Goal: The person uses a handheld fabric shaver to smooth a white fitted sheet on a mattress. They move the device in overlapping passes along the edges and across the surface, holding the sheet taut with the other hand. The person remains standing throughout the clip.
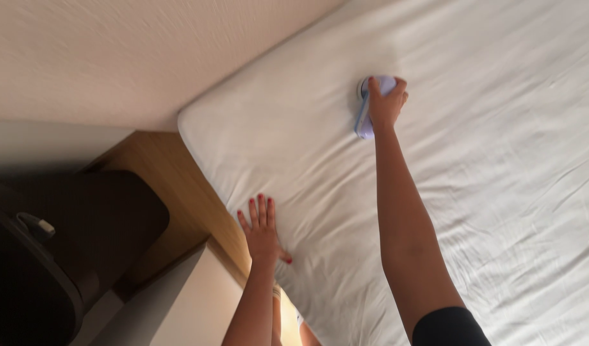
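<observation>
My right hand [386, 102] is stretched far out over a white bedsheet [486, 166] and grips a small pale lilac hand-held device [365, 118] that rests on the sheet. My left hand [261, 229] lies flat on the sheet near the mattress's near-left edge, fingers spread, holding nothing. The sheet is wrinkled, mostly toward the right. The mattress corner [188, 122] sits against the wall.
A wooden bed frame edge [192, 192] runs along the mattress's left side. A beige textured wall [115, 57] is beyond it. A dark suitcase-like object [64, 250] stands at the lower left, next to a white panel [192, 307].
</observation>
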